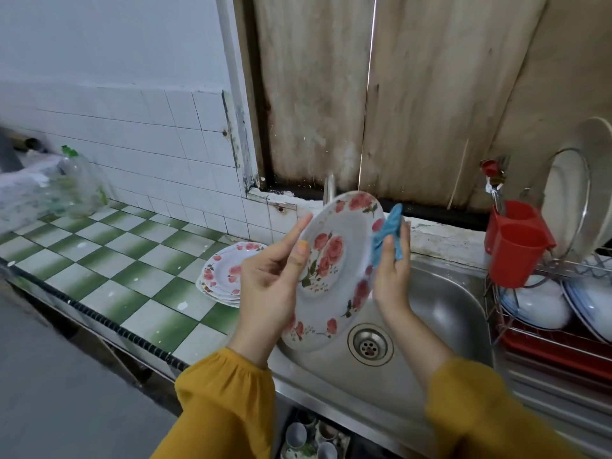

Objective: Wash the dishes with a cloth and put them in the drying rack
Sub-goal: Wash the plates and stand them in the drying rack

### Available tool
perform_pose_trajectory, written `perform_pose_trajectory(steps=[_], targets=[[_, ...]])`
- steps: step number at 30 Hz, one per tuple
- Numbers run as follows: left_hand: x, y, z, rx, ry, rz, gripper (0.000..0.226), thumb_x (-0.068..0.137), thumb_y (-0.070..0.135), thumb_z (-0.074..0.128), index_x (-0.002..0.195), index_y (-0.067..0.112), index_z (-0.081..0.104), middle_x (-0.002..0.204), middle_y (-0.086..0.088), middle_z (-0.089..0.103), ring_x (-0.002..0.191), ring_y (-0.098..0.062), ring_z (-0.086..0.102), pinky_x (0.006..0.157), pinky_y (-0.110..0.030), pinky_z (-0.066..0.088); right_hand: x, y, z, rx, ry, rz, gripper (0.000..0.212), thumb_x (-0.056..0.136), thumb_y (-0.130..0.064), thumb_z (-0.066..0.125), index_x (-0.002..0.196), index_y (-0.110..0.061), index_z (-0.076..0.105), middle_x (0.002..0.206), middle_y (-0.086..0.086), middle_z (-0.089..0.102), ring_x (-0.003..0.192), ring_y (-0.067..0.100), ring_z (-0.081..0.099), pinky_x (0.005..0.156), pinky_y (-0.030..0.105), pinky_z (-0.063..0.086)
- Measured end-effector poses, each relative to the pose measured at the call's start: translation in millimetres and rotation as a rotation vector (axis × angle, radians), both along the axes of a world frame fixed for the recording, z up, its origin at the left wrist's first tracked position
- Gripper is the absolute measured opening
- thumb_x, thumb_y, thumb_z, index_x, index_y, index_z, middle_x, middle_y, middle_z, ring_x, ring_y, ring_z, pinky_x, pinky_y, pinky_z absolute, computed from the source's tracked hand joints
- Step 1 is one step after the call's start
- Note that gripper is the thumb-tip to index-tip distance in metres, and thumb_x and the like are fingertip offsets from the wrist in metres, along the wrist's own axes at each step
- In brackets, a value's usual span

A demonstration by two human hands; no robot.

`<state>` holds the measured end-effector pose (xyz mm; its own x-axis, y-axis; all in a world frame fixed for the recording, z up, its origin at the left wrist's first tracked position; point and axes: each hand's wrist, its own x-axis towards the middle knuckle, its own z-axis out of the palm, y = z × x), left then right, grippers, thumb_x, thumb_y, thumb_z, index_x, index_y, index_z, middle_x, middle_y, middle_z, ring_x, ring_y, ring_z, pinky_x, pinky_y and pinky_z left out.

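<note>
Your left hand point(275, 286) is gripping the floral plate point(334, 270) over the sink point(440, 303); your right hand point(392, 276) is clutching the blue cloth point(387, 236) against it

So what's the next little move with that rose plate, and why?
Probably sweep the blue cloth across the rose-patterned plate: the right hand holds it only at the plate's right rim, while the left hand holds the plate tilted over the sink.
</note>
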<state>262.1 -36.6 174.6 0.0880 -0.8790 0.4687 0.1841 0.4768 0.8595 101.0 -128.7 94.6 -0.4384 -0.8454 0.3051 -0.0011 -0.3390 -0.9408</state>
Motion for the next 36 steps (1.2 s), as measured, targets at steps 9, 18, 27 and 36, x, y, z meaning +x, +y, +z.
perform_pose_trajectory(steps=[9, 18, 27, 36], targets=[[-4, -17, -82, -0.212, -0.534, 0.459, 0.043, 0.101, 0.045, 0.042, 0.101, 0.016, 0.074, 0.089, 0.013, 0.068, 0.082, 0.017, 0.059, 0.069, -0.003, 0.049, -6, -5, 58, 0.197, -0.576, -0.178, 0.03, 0.1, -0.035, 0.047, 0.079, -0.014, 0.051, 0.074, 0.001, 0.055, 0.066, 0.017, 0.056, 0.058, 0.028, 0.043], [-34, -38, -81, 0.289, 0.05, 0.744, 0.033, 0.104, 0.034, 0.035, 0.127, 0.018, 0.053, 0.125, -0.004, 0.055, 0.118, -0.015, 0.051, 0.096, -0.019, 0.037, 4, 13, 75, -0.024, -0.557, -0.276, 0.035, 0.102, -0.025, 0.048, 0.069, -0.017, 0.04, 0.066, -0.002, 0.049, 0.057, 0.009, 0.052, 0.058, 0.03, 0.043], [-32, -51, -49, 0.971, 0.856, 0.192, 0.033, 0.096, -0.01, 0.03, 0.124, -0.003, 0.045, 0.118, -0.024, 0.054, 0.113, -0.042, 0.057, 0.096, -0.049, 0.05, 5, 47, 23, -0.333, -0.225, -0.1, 0.032, 0.083, -0.045, 0.048, 0.068, -0.017, 0.047, 0.057, -0.016, 0.058, 0.055, -0.004, 0.053, 0.051, 0.014, 0.04], [-36, -42, -49, 0.479, 0.172, 0.275, 0.053, 0.102, 0.012, 0.046, 0.151, 0.025, 0.031, 0.142, -0.002, 0.047, 0.121, -0.021, 0.054, 0.097, -0.027, 0.05, -9, 59, -32, -0.437, 0.841, -0.006, 0.041, 0.102, -0.046, 0.031, 0.12, -0.025, 0.062, 0.13, -0.002, 0.061, 0.128, 0.012, 0.044, 0.11, 0.027, 0.031]])
